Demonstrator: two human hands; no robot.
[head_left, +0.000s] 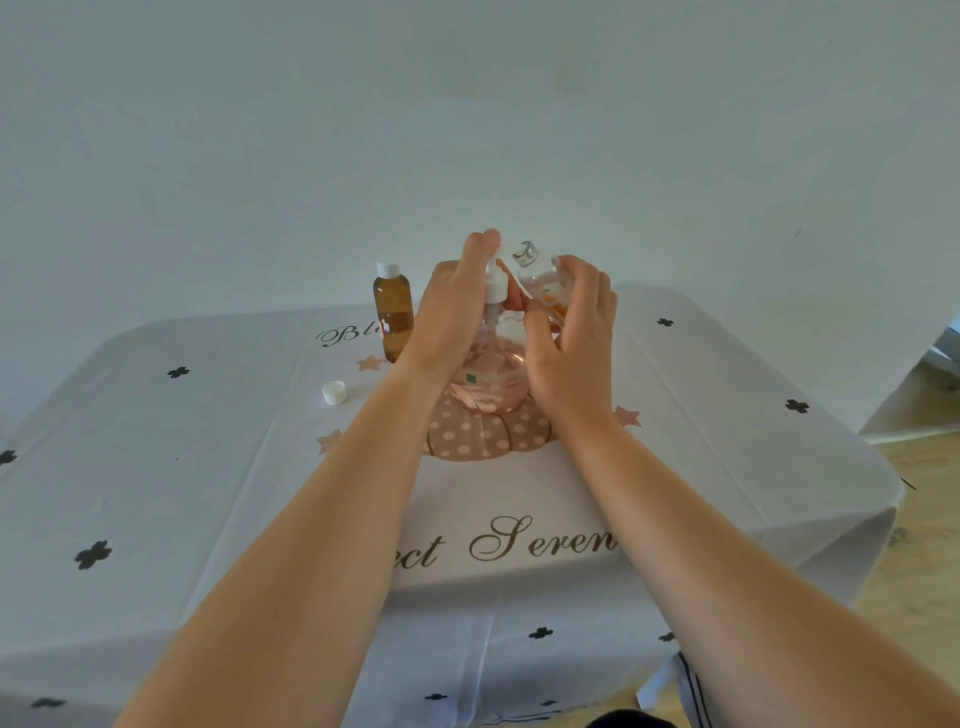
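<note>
A round pink soap dispenser (493, 374) with a white pump (495, 283) stands at the middle of the table. My left hand (457, 306) reaches over it from the left, its fairly straight fingers lying on top of the pump head, which they hide. My right hand (571, 332) grips a small clear bottle (543, 275) with a silver neck, tilted so that its open top points up and left, close beside the pump. How much liquid the small bottle holds is unclear.
An amber bottle (393, 312) with a white cap stands just left of my left hand. A loose white cap (334, 392) lies on the white printed tablecloth (208, 467). The table's right edge drops to a wooden floor (919, 519).
</note>
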